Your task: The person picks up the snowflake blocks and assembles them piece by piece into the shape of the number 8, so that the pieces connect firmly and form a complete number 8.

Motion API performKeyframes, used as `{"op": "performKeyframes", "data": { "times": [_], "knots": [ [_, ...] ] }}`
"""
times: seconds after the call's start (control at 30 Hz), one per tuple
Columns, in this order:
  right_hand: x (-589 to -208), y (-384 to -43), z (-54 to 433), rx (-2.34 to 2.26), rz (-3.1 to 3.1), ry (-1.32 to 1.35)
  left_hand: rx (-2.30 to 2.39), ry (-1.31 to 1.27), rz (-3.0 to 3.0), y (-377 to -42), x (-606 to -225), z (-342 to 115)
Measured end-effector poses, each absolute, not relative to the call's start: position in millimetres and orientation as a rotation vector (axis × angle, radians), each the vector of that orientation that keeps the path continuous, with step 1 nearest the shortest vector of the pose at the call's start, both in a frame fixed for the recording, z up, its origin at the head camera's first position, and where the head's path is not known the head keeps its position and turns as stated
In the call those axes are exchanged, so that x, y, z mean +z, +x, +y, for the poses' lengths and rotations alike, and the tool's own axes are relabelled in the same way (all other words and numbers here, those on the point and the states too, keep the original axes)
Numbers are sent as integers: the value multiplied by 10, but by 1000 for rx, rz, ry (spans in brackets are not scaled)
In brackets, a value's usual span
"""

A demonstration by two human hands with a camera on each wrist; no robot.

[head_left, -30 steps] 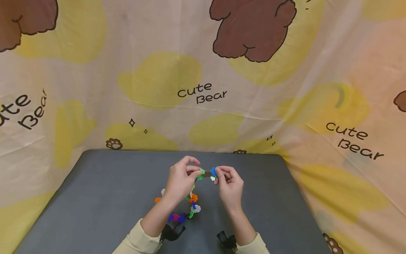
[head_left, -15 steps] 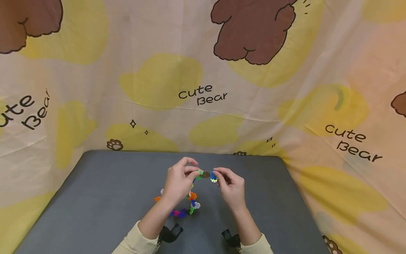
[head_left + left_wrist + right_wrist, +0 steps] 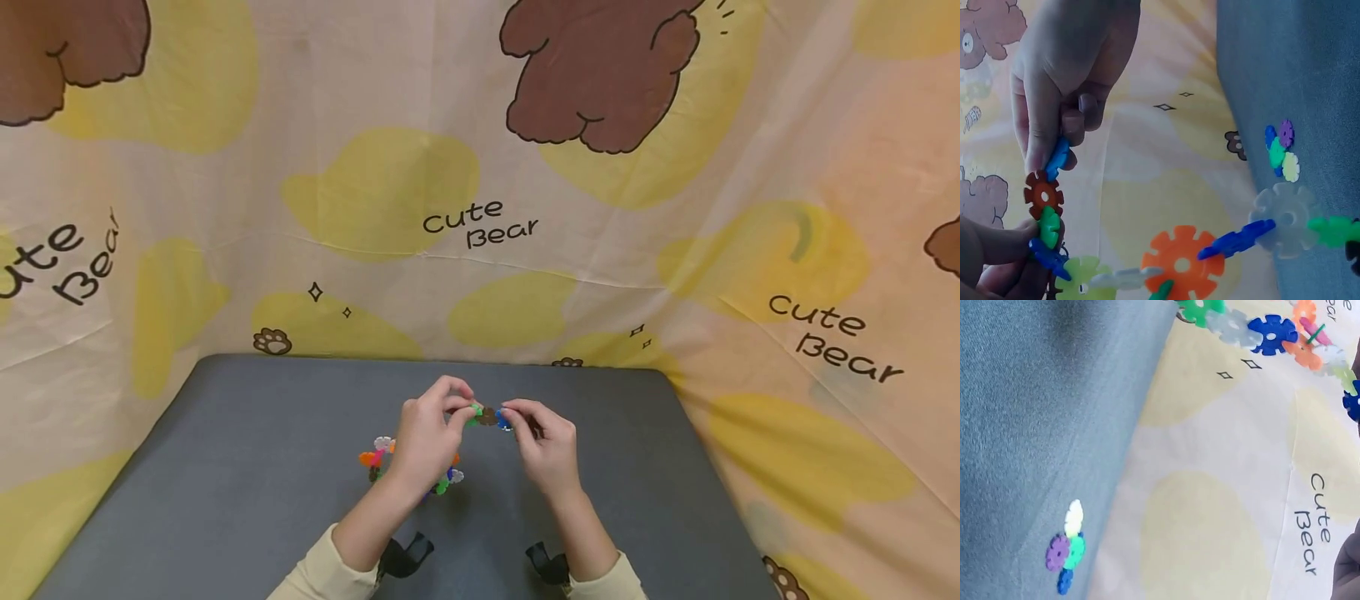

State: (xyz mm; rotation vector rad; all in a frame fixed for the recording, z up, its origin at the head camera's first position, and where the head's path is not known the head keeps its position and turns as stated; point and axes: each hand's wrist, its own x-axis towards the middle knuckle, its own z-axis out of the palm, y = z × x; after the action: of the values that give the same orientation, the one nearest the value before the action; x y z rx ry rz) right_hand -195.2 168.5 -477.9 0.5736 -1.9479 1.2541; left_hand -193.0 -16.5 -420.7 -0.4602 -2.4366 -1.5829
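Note:
Several slotted plastic snowflake discs are linked into a long chain, partly hidden behind my left forearm in the head view. My left hand [image 3: 429, 425] pinches the chain at a green disc [image 3: 1049, 226] between thumb and fingers. Joined beyond it is a brown disc [image 3: 1044, 195]. My right hand [image 3: 547, 440] pinches a blue disc [image 3: 1058, 159] right at the brown one's rim. From the left hand the chain hangs down through a dark blue disc [image 3: 1049, 257], an orange disc [image 3: 1183, 265] and a clear disc [image 3: 1286, 219].
On the grey table [image 3: 285, 433] lie a few loose discs, among them a purple disc [image 3: 1057, 552] and a pale yellow disc [image 3: 1074, 519]. A cloth printed with bears [image 3: 600, 75] hangs behind and beside the table. Black straps [image 3: 405, 557] show near both wrists.
The chain's lower part has swung left and up, further behind the left forearm. The blue disc has tilted in the right fingers. Both hands stay close together at nearly the same place.

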Motion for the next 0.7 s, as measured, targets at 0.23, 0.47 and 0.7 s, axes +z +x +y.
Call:
{"op": "performKeyframes", "data": {
  "times": [0.23,0.47,0.7],
  "knots": [
    [-4828,-1967,1663,1300,-1889,559,-1613,-461,-2345,-1899,-4312,-87],
    [-4817,-1956,1592,1381,-1899,518,-1825,-340,-2337,-1978,-4433,-92],
    [-4855,-2024,1783,1661,-2068,205,-2128,-247,-2257,-2114,-4510,-133]
  ]
}}
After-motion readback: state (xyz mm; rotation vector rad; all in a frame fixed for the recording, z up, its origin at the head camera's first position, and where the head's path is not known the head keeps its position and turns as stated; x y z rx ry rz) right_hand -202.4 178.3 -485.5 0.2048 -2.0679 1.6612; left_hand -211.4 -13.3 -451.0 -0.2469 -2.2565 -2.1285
